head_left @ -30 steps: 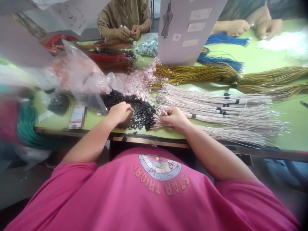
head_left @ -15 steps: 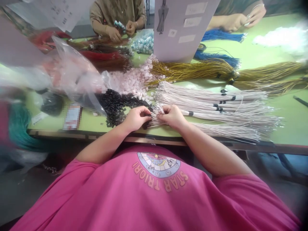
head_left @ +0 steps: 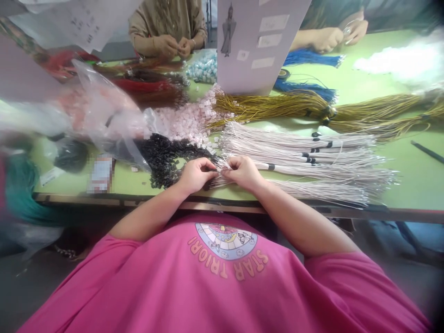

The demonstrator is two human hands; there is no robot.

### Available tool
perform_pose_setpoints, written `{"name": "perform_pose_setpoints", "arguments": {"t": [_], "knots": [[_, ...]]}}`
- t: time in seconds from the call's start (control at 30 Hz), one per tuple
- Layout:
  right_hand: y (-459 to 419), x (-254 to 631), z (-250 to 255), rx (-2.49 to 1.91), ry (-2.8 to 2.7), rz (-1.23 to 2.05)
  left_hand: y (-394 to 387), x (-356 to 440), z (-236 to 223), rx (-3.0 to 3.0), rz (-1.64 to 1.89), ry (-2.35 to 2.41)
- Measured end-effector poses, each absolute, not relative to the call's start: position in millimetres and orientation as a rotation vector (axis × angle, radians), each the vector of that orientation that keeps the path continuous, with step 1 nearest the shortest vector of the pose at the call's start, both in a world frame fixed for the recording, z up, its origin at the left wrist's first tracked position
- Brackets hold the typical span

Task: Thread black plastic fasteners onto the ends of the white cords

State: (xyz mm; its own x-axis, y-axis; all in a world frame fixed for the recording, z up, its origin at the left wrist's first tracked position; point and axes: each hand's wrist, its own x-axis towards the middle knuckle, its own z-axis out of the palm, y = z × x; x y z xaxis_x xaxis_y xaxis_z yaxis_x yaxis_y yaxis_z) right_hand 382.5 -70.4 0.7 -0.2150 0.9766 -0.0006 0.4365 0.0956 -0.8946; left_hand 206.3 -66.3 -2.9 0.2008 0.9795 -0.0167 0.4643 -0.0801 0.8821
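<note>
My left hand is pinched shut at the right edge of a heap of small black plastic pieces; what its fingertips hold is too small to name. My right hand is closed on the near ends of the pale pink wires, which lie in taped bundles stretching to the right. The fingertips of both hands meet just above the green table, close to its front edge.
A pile of pink plastic pieces lies behind the black heap, beside clear plastic bags. Gold wire bundles, blue wires and a standing card sit further back. Other people's hands work at the far side.
My left hand left the black heap and came right to meet my right hand at the wire ends. The right hand stayed on the pink wires.
</note>
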Motion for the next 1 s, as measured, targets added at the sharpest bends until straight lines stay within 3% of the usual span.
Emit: {"name": "perform_pose_setpoints", "arguments": {"t": [0.2,0.53,0.83,1.0], "knots": [[-72,387,5,-1.268,-1.615,1.433,-64,207,-9,1.593,0.865,1.3],[-73,384,5,-1.39,-1.825,1.016,-67,207,-9,1.581,0.863,1.31],[-71,384,-1,-1.339,-1.823,1.125,-65,208,-15,1.888,0.914,1.228],[-70,387,1,-1.278,-1.726,1.18,-69,194,5,2.187,0.811,1.216]]}}
